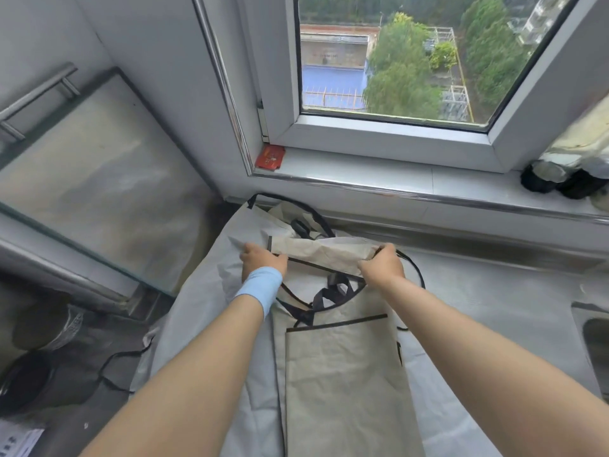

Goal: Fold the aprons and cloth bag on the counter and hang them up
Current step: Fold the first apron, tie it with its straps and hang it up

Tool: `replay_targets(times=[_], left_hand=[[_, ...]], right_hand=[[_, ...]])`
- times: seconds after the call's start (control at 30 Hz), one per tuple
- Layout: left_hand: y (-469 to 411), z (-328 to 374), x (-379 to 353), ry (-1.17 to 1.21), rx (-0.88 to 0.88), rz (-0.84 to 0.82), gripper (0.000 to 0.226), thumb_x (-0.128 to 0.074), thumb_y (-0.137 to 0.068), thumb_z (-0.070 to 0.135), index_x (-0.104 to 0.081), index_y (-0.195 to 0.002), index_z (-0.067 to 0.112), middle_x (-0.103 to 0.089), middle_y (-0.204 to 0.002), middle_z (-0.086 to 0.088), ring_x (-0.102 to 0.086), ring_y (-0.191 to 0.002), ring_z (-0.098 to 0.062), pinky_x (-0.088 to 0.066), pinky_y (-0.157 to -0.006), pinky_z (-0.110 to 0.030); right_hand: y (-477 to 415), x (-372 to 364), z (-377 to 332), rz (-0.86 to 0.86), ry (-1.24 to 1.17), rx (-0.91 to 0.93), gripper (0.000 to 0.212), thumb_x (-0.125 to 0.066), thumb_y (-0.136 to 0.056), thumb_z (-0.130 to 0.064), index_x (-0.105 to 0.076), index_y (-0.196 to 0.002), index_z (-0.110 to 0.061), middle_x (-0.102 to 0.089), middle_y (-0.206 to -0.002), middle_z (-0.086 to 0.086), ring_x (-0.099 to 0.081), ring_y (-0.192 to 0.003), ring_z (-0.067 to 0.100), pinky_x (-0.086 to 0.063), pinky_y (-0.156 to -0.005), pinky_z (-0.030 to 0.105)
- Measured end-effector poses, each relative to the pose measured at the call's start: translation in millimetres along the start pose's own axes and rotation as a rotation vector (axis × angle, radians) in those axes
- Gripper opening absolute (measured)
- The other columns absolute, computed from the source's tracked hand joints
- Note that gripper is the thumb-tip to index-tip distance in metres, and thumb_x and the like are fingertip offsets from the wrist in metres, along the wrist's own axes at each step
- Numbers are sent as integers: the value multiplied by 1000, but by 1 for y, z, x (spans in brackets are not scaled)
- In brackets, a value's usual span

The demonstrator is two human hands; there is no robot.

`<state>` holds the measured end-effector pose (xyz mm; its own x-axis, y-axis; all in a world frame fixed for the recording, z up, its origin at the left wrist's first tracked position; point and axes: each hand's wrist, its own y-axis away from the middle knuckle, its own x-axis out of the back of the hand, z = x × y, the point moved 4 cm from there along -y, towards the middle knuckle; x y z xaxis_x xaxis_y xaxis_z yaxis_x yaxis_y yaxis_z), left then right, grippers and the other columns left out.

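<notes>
Beige apron (342,374) with dark brown trim, pale blue wristband (262,286), red card (270,156).

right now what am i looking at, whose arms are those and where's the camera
There is no machine here. These are a person's two bare arms, seen by one wide-angle camera worn on their head and looking forward and down, which is why the arms come in from the bottom edge. On the grey counter below the window lies a beige dark-trimmed apron, on top of a larger pale grey cloth. The left hand, above a light blue wristband, and the right hand each grip one end of the apron's far part, which is doubled over, as if mid-fold. A small red box sits on the white sill.
</notes>
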<state>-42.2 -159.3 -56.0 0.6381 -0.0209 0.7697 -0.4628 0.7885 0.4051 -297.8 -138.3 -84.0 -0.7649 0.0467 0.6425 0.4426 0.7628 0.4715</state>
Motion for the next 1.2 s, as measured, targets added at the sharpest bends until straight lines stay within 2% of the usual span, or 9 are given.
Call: replay_targets(times=[0.13,0.27,0.37,0.5,0.67,0.8,0.9,1.07,1.2], left_hand=[[-15,0,2,11,-39,-116,19,-61,-81,32,-63,-79,13,-66,-81,-7,-61,-76,-31,-46,-68,-28],[-21,12,0,325,76,-350,20,-58,-79,25,-67,-65,14,-69,-59,4,-59,-59,-17,-45,-67,-24],[-13,28,6,681,122,-546,24,-55,-93,28,-69,-77,16,-69,-65,5,-62,-65,-11,-47,-66,-24],[-7,40,14,1155,207,-777,24,-44,-100,30,-64,-101,16,-73,-99,-2,-66,-95,-25,-47,-90,-43],[-13,38,15,1386,231,-713,34,-46,-101,20,-48,-129,2,-55,-135,-14,-56,-119,-31,-41,-106,-47],[-12,22,3,554,-20,-621,59,-63,-92,21,-37,-143,10,-56,-133,-13,-62,-101,-23,-50,-88,-33],[-6,14,-11,10,-225,-491,41,-72,-82,20,-62,-120,9,-67,-119,-8,-65,-102,-22,-50,-94,-32],[14,6,-29,-180,-274,-276,31,-65,-82,24,-57,-111,15,-66,-108,-3,-61,-100,-25,-47,-79,-28],[24,1,-49,-215,-256,-437,54,-68,-75,44,-52,-120,18,-63,-116,-1,-60,-102,-24,-49,-82,-29]], right_hand=[[-4,-8,-2,-108,-70,-191,64,-74,-81,-25,-42,-131,-1,-61,-115,13,-58,-100,32,-49,-75,34],[-4,-6,-16,-239,27,-219,33,-73,-79,-23,-59,-104,-5,-61,-92,10,-59,-76,25,-46,-60,27],[-6,-4,-34,-267,-2,-153,4,-55,-85,-15,-54,-82,-12,-55,-72,5,-47,-54,17,-36,-47,22],[4,-4,-50,-425,-753,-264,9,-41,-93,-14,-50,-95,-11,-73,-87,10,-64,-57,22,-40,-52,27],[1,11,-88,-535,-1445,-191,25,-44,-99,-11,-55,-117,3,-66,-109,16,-65,-105,28,-54,-89,38],[3,3,-79,-404,-682,-74,54,-59,-90,-16,-42,-141,-12,-57,-119,13,-59,-103,25,-49,-84,39],[13,-2,-58,-156,-115,94,65,-61,-83,-19,-28,-139,-19,-60,-116,11,-59,-95,26,-47,-71,34],[21,-32,-20,-191,476,247,60,-72,-74,-42,-38,-116,-17,-60,-103,4,-60,-101,30,-43,-72,33],[15,-44,-24,-212,632,267,16,-66,-79,-28,-66,-90,-18,-68,-89,4,-65,-86,29,-43,-65,27]])
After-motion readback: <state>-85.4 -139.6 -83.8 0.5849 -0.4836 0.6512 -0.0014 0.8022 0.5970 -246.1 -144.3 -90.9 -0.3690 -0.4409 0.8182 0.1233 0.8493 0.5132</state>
